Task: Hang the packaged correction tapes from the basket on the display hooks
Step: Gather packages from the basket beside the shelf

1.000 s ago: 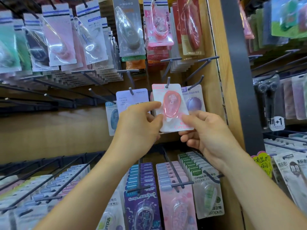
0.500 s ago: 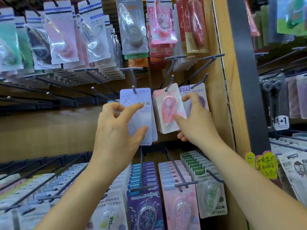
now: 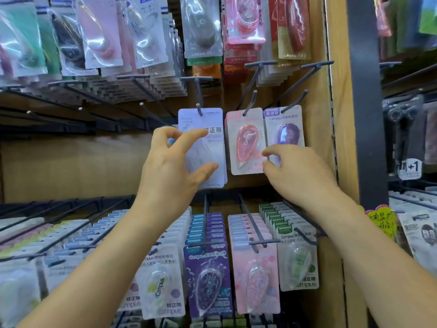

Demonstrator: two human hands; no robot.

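Right hand [image 3: 295, 176] lowered, glossy pink pack [image 3: 246, 140] hanging

The left hand [image 3: 172, 162] hides much of the white pack [image 3: 208, 147], and the top packs [image 3: 99, 31] are blurred and cut off.

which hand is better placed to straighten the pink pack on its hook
Right. The right hand has fingertips at the pink pack's lower right edge; the left hand hovers open before the lavender pack.
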